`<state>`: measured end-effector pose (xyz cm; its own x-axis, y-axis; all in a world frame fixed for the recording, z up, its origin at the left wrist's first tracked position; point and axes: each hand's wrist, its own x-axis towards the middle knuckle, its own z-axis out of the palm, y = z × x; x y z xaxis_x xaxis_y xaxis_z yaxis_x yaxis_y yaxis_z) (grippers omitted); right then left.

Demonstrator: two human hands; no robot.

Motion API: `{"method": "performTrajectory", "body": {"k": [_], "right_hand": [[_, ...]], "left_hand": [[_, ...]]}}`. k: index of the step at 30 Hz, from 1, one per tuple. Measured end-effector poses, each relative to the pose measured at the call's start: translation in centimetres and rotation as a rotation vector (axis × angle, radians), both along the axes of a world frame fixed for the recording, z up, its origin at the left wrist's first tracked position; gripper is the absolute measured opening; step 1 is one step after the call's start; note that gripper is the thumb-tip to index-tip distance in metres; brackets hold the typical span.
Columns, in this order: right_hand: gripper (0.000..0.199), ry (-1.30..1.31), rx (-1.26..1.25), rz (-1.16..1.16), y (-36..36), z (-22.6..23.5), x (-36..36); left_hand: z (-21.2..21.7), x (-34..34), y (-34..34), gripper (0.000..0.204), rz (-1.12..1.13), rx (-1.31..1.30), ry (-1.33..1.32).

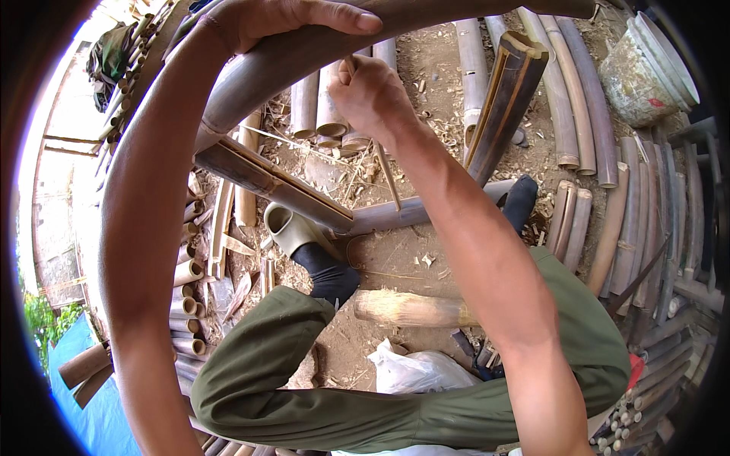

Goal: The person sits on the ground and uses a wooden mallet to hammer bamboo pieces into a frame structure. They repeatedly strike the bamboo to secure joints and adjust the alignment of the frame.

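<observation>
Brown dirt ground (395, 254), outdoors, littered with pale shavings; cut bamboo lengths (635, 216) in rows along the right, short tubes (187, 272) stacked at left. Blue plastic sheet (87, 403) at lower left.

Long grey-brown bamboo pole (319, 49) crosses the top of the view, bent by the lens. Person seated, olive-green trousers (304, 410), legs to either side of the work.

Below the long pole, a grey-brown bamboo crosspiece (380, 216) low between the feet. Slotted left bamboo post (266, 178) slants from the long pole's left part down to it; slotted right bamboo post (506, 106) leans, open upper end in view, foot behind the right forearm.

Battered whitish bucket (642, 72), upper right, tilted. Pale stripped log (414, 308) on the dirt inside the legs; crumpled white plastic bag (418, 371) nearer the body.

Left hand (285, 21) laid over the long pole, thumb stretched along it; fingers hidden, so cannot tell how firmly it grips. Right hand (372, 99) closed in a fist just below the pole.

Olive-tan clog (296, 232) on the left foot, beside the crosspiece.

Thin tan stick (386, 175) clasped in the right fist: top at the long pole's underside, lower end by the crosspiece.
</observation>
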<state>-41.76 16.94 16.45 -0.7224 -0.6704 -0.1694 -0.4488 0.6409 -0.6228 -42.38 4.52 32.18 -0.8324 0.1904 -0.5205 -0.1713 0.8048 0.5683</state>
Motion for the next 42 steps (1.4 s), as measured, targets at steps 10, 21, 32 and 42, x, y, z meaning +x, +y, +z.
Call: {"method": "performTrajectory", "body": {"k": [10,21,32,42], "right_hand": [[0.019,-0.103,-0.603,-0.12,-0.1,-1.9,1.6],[0.086,0.415,-0.44,-0.227,8.5,-6.4,11.0],[0.088,0.016,0.498,0.297,24.9,-20.4,28.0],[0.083,-0.252,-0.418,-0.061,33.9,-0.9,20.7]], "left_hand": [[-2.0,-0.3,-0.4,0.099,0.021,-0.094,0.087],[-3.2,0.6,0.2,0.071,-0.141,-0.277,0.282],[-0.5,8.3,3.1,0.071,-0.082,-0.014,0.261],[0.6,15.2,4.8,0.075,-0.08,-0.119,0.347]]}}
